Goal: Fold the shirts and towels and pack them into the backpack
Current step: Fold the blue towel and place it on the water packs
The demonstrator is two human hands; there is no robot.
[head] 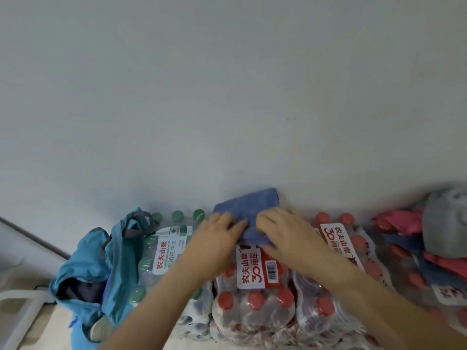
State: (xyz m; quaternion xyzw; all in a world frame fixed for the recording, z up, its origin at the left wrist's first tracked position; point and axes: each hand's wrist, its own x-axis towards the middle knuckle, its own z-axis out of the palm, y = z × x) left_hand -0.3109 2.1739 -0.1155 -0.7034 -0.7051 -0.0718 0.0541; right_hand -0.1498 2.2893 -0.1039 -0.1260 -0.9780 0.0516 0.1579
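Folded blue towel (249, 208) lying on far red-capped shrink-wrapped bottle packs (255, 299). Left hand (217, 238), right hand (285, 236) pressing it, fingers (233, 223) nearly straight, gripping nothing. Soft, light, likely springing open; pinching both side edges seeming best. Teal fabric backpack (101, 269) sitting left.

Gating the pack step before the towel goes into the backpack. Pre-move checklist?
1. The blue towel is folded compact: ok.
2. The left hand and right hand are both on the towel: ok.
3. Firm pinch for lifting: cannot tell.
4. The backpack has its mouth open, at the left: ok.
5. Room inside it: cannot tell, the interior is dark.
6. The clothes pile at the right is folded: not ok, it lies heaped.
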